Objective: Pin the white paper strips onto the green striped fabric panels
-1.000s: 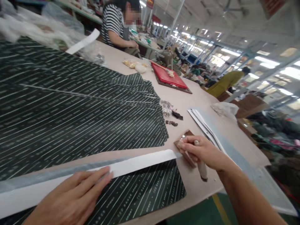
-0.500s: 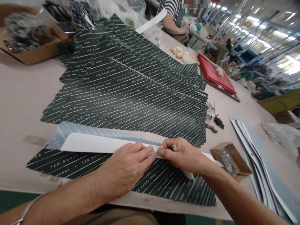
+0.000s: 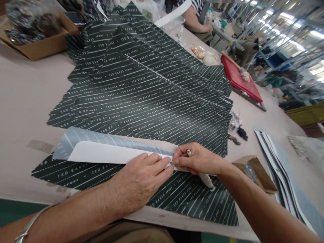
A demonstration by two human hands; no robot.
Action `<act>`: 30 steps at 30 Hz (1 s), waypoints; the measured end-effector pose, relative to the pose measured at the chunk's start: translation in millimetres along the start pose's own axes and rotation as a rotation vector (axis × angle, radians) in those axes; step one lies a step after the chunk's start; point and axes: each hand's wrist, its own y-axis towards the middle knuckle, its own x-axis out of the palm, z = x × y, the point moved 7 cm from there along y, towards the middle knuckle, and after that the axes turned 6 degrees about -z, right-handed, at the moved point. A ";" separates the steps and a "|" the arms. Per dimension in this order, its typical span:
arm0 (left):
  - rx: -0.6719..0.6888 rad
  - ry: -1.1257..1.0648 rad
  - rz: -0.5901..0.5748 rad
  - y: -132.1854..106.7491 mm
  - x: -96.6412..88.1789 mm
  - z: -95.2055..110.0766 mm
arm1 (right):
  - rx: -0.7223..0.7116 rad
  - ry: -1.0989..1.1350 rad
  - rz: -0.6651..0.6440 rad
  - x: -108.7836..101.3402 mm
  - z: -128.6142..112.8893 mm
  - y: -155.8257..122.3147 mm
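A dark green printed sheet (image 3: 83, 172) lies at the table's near edge, its top flap folded over to show a white strip (image 3: 106, 153). My left hand (image 3: 140, 180) lies flat on the strip, fingers stretched out, pressing it down. My right hand (image 3: 196, 158) is closed in a pinch at the strip's edge, fingertips meeting my left fingertips. A white-handled tool (image 3: 205, 179) runs through my right fist and sticks out below it. What the pinch holds is too small to see.
A fanned stack of the same dark sheets (image 3: 152, 94) fills the table's middle. A small open cardboard box (image 3: 255, 172) sits right of my hand, grey sheets (image 3: 278, 158) beyond it. A red board (image 3: 240, 81) and another seated person (image 3: 194, 17) are at the far end; a box of bags (image 3: 35, 33) is far left.
A second ago my right hand was at the small box; it moved left to the white strip to meet my left hand. In the last half second the hands barely shifted.
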 end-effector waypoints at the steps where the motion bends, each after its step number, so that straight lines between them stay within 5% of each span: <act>1: 0.001 0.003 0.006 0.2 -1.0 0.0 | 0.000 -0.001 -0.007 -0.8 -0.9 0.9; 11: -0.017 0.007 0.020 -0.9 -1.3 0.6 | 0.089 0.095 0.041 -10.2 -3.8 1.1; 20: 0.034 0.123 0.017 -0.4 -4.6 5.7 | -0.117 0.266 0.230 -13.4 -12.0 -45.5; 23: 0.001 0.057 0.030 1.4 -6.7 2.0 | -0.286 0.411 0.365 -15.0 -16.4 -64.4; 28: -0.004 0.045 0.023 1.3 -6.6 2.4 | -0.825 0.817 0.735 -33.8 -25.5 -98.9; 30: -0.007 0.078 0.018 0.0 -5.2 3.4 | -0.933 1.008 0.814 -36.0 -16.7 -95.4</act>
